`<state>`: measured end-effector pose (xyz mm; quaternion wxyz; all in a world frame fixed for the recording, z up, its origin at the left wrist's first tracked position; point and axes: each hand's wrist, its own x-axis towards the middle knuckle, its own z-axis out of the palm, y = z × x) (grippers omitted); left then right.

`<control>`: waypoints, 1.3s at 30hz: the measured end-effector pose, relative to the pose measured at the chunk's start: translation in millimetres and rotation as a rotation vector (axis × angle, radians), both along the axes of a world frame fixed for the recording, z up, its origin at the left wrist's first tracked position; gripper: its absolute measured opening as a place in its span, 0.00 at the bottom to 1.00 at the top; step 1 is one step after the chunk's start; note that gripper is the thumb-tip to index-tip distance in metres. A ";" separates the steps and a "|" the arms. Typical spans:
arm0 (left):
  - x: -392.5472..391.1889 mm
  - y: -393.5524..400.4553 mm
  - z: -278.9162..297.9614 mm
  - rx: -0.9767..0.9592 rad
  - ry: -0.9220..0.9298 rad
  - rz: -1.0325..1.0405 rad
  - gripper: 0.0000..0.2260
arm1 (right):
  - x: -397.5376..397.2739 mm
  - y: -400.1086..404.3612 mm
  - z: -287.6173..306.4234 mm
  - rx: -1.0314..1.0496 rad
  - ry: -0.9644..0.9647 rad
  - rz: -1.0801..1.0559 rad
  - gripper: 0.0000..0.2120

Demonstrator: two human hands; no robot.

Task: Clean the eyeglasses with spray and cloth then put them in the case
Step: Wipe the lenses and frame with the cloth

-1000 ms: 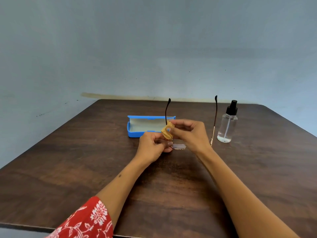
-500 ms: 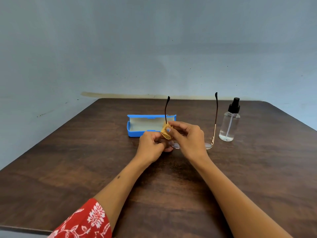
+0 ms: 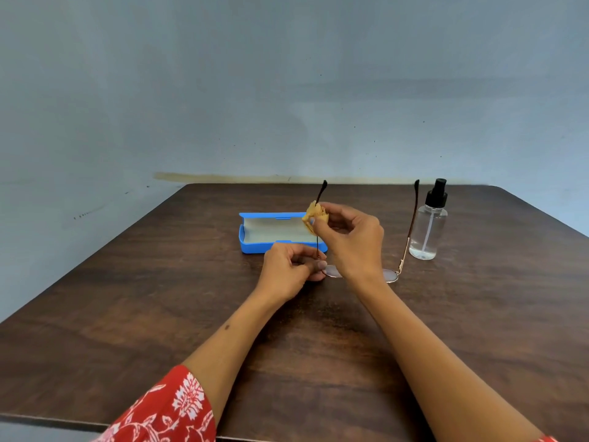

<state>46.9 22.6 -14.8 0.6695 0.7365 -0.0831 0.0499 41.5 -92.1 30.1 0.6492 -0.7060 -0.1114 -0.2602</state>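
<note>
Cloth (image 3: 314,215) pinched in R hand (image 3: 350,240) (on eyeglasses (image 3: 402,260) arm).

No readable text, label, brand, number or sign anywhere. Spray bottle (image 3: 427,224) — clear, unlabelled. Blue case (image 3: 255,245) — plain, no visible marking. Red sleeve (image 3: 165,413) — white floral print only, no lettering.
</note>
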 end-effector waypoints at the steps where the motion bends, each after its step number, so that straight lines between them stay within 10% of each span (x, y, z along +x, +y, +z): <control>1: 0.3 0.5 -0.5 -0.006 0.002 -0.001 0.08 | -0.3 0.4 -2.5 -0.028 0.014 0.002 0.10; 39: -1.5 2.5 3.7 0.009 0.018 -0.015 0.08 | -7.6 4.9 6.0 -0.079 -0.064 -0.083 0.11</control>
